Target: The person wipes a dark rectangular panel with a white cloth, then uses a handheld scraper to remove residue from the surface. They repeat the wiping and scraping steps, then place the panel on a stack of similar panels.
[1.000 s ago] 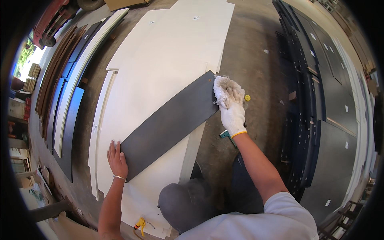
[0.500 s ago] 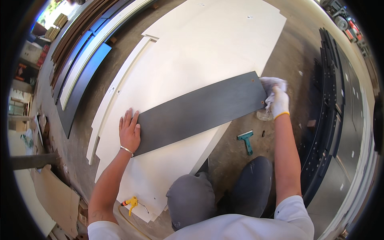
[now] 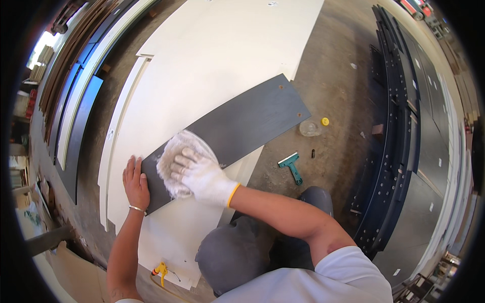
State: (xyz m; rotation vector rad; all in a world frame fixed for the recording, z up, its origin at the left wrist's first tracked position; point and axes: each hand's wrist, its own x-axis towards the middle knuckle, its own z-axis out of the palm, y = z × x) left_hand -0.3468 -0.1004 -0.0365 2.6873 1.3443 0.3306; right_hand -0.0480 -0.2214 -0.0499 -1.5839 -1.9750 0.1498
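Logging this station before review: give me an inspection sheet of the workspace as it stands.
Surface: white boards flat on a concrete floor.
Job's things: dark panel lying on the boards; cloth on its near end.
Clutter: teal scraper, yellow cap, clear lid, yellow tool.
Grips: left hand bare, flat on the panel's end; right hand gloved, pressing the cloth.
Cables: nothing seen.
Surroundings: dark panels stacked right, boards stacked left.

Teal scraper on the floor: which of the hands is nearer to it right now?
Right. The gloved right hand presses a cloth on the dark panel, left of the teal scraper. The bare left hand is farther, at the panel's end.
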